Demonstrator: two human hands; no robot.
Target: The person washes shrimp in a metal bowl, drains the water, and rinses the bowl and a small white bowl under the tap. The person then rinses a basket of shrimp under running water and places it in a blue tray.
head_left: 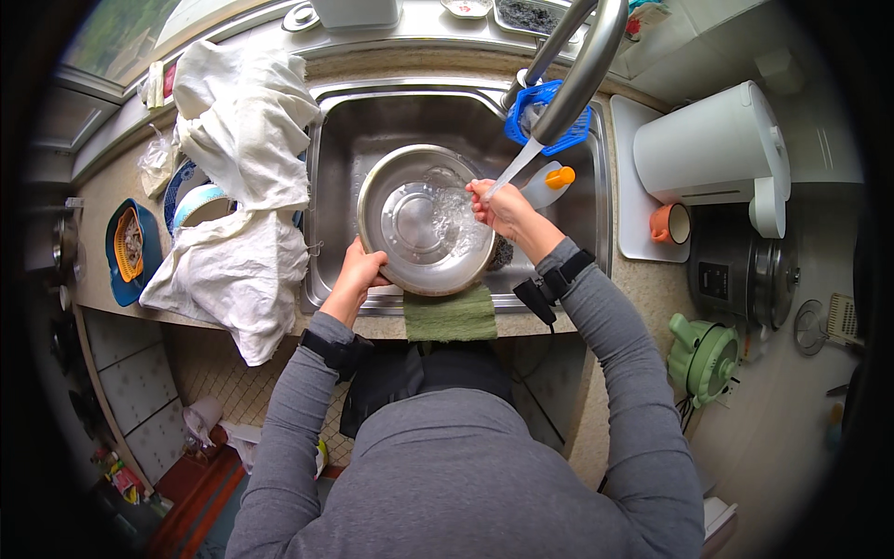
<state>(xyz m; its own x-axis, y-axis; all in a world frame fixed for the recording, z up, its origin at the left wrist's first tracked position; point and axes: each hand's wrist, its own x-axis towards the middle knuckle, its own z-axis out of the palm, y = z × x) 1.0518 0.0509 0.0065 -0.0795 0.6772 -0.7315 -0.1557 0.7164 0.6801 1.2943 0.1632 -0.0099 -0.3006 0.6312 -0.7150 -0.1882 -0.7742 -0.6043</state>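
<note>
A round stainless steel basin (pixel 412 218) stands in the metal sink (pixel 342 147) with clear, churning water in it. My left hand (pixel 363 269) grips its rim at the lower left, thumb on the near side. Over the right rim, my right hand (pixel 499 209) has its fingers curled in the stream of running water (pixel 513 168). That stream falls from the tap (pixel 576 84); whether those fingers hold anything is not clear. Behind the right hand lies a translucent bottle with an orange cap (pixel 560 177). A dark scouring pad (pixel 501 255) shows partly beside the basin.
A green cloth (pixel 449 314) hangs over the sink's front edge. White cloths (pixel 237 126) cover dishes on the left, near a blue container (pixel 136 279). A blue strainer basket (pixel 520 126) sits by the tap. On the right stand a white pitcher (pixel 698 147) and an orange mug (pixel 660 227).
</note>
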